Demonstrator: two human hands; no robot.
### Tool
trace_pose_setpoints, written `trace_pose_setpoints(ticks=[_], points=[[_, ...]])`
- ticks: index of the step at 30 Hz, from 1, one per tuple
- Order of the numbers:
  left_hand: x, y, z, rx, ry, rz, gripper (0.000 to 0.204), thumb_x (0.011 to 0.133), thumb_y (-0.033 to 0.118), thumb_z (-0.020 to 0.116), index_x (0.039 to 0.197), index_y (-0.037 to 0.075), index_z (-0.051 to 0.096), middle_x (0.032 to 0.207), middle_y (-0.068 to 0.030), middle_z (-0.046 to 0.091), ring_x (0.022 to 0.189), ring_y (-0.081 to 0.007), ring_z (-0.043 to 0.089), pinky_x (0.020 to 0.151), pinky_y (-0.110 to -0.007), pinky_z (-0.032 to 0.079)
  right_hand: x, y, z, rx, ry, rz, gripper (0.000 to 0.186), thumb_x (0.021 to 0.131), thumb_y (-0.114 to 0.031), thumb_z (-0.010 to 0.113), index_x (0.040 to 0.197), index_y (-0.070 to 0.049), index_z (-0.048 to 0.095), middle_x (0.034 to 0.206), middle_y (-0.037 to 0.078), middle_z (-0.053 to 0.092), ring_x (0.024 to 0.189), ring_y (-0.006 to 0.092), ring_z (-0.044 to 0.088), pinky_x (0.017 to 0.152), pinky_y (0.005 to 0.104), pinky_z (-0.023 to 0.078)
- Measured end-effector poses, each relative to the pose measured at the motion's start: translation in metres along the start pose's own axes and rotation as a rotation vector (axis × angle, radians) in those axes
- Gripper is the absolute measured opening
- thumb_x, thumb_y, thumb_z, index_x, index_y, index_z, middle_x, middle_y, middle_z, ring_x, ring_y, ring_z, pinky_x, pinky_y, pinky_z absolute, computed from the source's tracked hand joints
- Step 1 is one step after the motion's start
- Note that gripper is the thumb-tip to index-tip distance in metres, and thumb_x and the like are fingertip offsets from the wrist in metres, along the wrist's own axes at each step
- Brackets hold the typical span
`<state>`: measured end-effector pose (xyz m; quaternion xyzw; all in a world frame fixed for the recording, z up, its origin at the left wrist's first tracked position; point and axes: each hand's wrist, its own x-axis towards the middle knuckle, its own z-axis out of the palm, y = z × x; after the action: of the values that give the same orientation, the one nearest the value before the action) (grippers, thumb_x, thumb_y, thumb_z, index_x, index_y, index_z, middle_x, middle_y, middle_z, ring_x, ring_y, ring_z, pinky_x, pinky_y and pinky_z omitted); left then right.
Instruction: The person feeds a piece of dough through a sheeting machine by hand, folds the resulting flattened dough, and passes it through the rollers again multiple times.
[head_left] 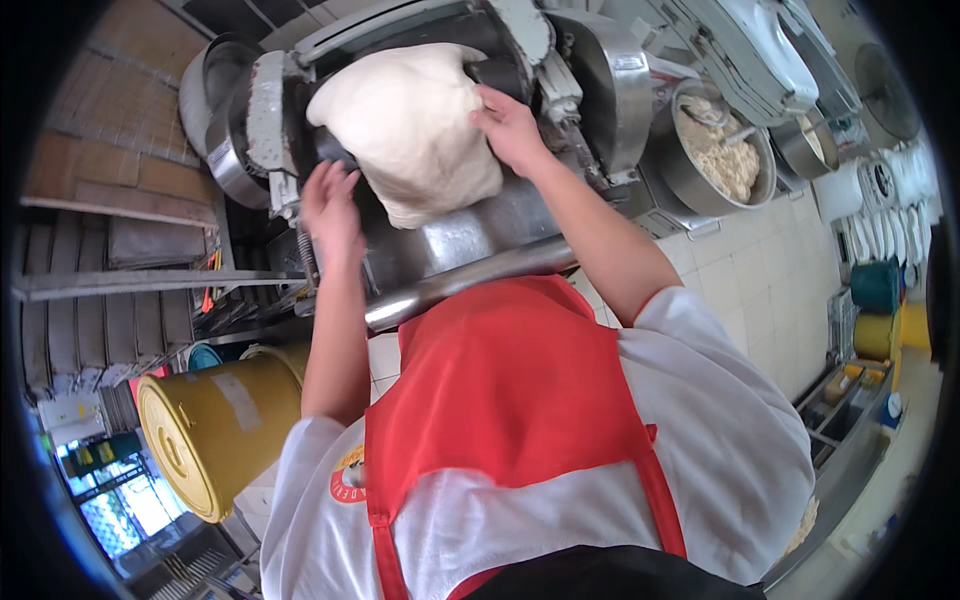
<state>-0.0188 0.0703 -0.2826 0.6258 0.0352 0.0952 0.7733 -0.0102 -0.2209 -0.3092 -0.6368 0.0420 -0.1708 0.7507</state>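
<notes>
A large smooth slab of pale dough (pixel 415 130) drapes over the roller (pixel 497 75) of a metal dough roller machine. Its lower end hangs onto the machine's steel tray (pixel 500 226). At the dough's right edge, my right hand (pixel 508 130) has its thumb and fingers closed on the side of the sheet. My left hand (pixel 333 208) is off the dough, just left of its lower part. That hand is slightly blurred, its fingers apart and nothing seen in them. The roller's middle lies hidden beneath the dough.
Right of the machine stands a steel mixing bowl (pixel 715 150) of rough dough, with a mixer (pixel 745 60) behind it. A yellow lidded bin (pixel 215 425) is at lower left, below racks of baking trays (pixel 110 300). The tray's rounded front bar (pixel 470 283) runs close to my red apron.
</notes>
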Motion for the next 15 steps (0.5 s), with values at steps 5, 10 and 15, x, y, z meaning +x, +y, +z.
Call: trace_pose_setpoints(ticks=[5,10,15], points=[[-0.096,0.043,-0.109,0.811,0.298,0.348,0.049,0.097,0.014,0.071,0.139,-0.005,0.055,0.139,-0.0189,0.06,0.13,-0.0251,0.054,0.113,-0.036,0.038,-0.145,-0.072,-0.092,-0.982,0.213,-0.425,0.042,0.081,-0.02,0.083,0.12,-0.01,0.07,0.132,0.012,0.061,0.122,0.0341,0.057,0.104,0.0471,0.046],[-0.124,0.023,-0.144,-0.761,0.312,-0.771,0.08,0.084,0.049,0.082,0.137,-0.001,0.049,0.131,-0.0186,0.055,0.127,-0.0375,0.053,0.104,-0.057,0.052,-0.163,-0.02,-0.136,-1.191,0.328,-0.476,0.066,0.07,-0.023,0.089,0.128,-0.016,0.058,0.143,0.018,0.041,0.124,0.0402,0.046,0.105,0.0555,0.04],[-0.09,-0.019,-0.154,-0.814,0.421,-0.637,0.048,0.084,0.025,0.078,0.117,0.0,0.055,0.118,-0.0147,0.058,0.106,-0.0287,0.056,0.093,-0.05,0.057,-0.146,-0.001,-0.126,-0.112,0.662,0.087,0.052,0.081,-0.042,0.081,0.116,-0.01,0.058,0.128,0.016,0.049,0.111,0.0375,0.056,0.087,0.0469,0.054]])
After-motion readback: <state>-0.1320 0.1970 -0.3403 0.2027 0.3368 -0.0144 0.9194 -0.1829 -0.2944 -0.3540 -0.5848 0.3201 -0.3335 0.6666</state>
